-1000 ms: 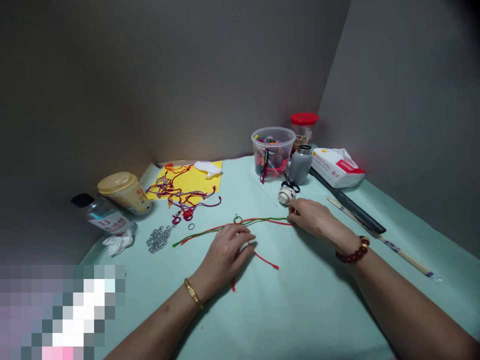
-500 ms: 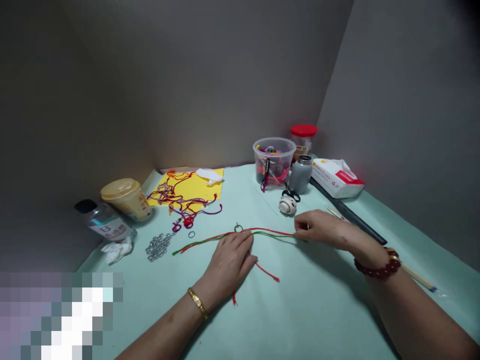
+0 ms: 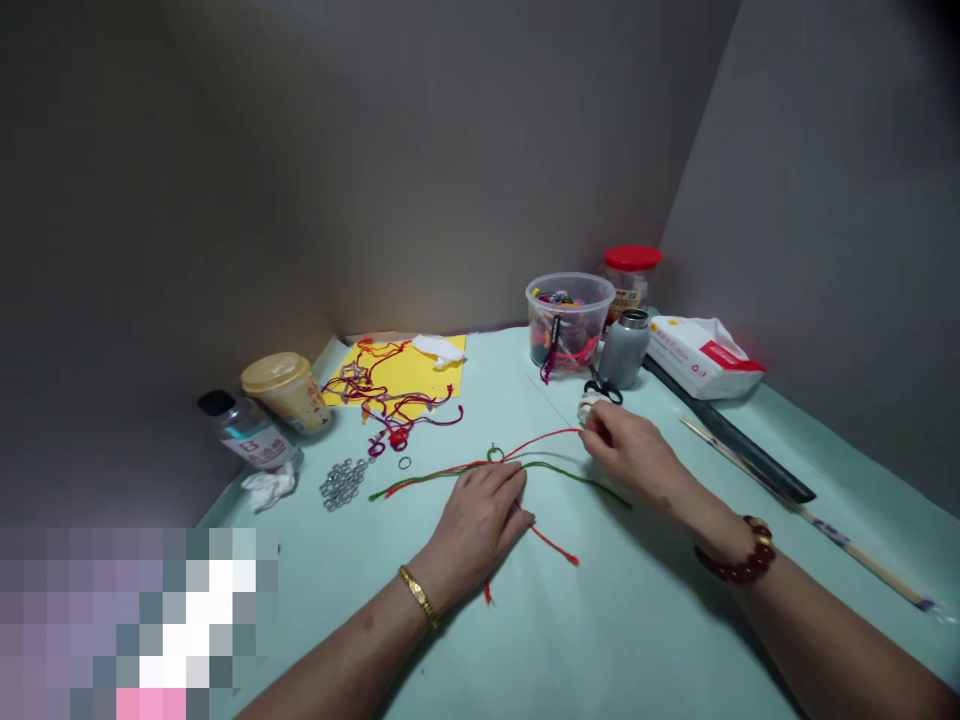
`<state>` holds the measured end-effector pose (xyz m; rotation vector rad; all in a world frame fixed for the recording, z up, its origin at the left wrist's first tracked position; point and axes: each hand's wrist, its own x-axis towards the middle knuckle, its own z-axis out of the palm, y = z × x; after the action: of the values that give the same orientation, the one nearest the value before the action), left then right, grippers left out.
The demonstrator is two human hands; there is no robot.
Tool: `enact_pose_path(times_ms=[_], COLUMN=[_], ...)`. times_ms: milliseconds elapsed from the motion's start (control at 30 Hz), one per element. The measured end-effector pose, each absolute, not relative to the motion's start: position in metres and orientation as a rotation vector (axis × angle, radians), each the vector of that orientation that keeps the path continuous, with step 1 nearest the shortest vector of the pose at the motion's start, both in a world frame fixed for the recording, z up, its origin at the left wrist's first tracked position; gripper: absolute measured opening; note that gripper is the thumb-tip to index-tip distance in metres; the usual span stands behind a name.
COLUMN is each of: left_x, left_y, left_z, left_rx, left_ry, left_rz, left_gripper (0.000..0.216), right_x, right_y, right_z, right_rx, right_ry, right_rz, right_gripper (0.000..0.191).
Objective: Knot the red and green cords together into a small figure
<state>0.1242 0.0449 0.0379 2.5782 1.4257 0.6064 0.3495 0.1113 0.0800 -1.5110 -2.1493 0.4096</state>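
My left hand (image 3: 484,515) lies flat on the table with its fingers stretched out, pressing down on crossing cords. My right hand (image 3: 634,455) pinches the end of a red cord (image 3: 541,437), which runs in a raised curve from beside my left fingertips. A green cord (image 3: 574,478) lies below it, its right end loose on the table under my right hand. Just beyond my left fingers sits a small ring (image 3: 496,454) with green around it. Another red cord end (image 3: 556,546) sticks out by my left thumb. The crossing is hidden under my palm.
Left are metal rings (image 3: 343,484), a bottle (image 3: 251,435), a yellow-lidded cup (image 3: 285,390) and knotted cords on yellow paper (image 3: 427,377). Behind stand a clear tub (image 3: 570,325), a grey flask (image 3: 625,350) and scissors (image 3: 611,391). A tissue pack (image 3: 705,355) and dark bar (image 3: 727,432) lie right.
My right hand has drawn the red cord up and away from the green, whose end now lies free. My left hand still presses the cords. The view has shifted slightly.
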Motion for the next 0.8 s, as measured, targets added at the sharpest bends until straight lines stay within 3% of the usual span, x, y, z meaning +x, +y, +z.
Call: enact_pose_path(times_ms=[67, 233, 500, 800], left_x=[0.124, 0.118, 0.116, 0.119], left_y=[0.043, 0.041, 0.047, 0.046], left_z=[0.039, 0.044, 0.043, 0.043], left_rx=[2.579, 2.626, 2.563, 2.317], left_ry=[1.386, 1.383, 1.399, 1.41], left_rz=[0.641, 0.628, 0.473, 0.639], left_gripper=[0.026, 0.014, 0.017, 0.023], right_x=[0.342, 0.33, 0.316, 0.312], right_y=[0.101, 0.086, 0.082, 0.078], right_z=[0.088, 0.084, 0.053, 0.046], right_rx=[-1.337, -1.091, -1.23, -1.335], right_ry=[-2.069, -2.317, -2.2, -2.194], right_rz=[0.579, 0.978, 0.995, 0.937], right_gripper=[0.006, 0.024, 0.015, 0.014])
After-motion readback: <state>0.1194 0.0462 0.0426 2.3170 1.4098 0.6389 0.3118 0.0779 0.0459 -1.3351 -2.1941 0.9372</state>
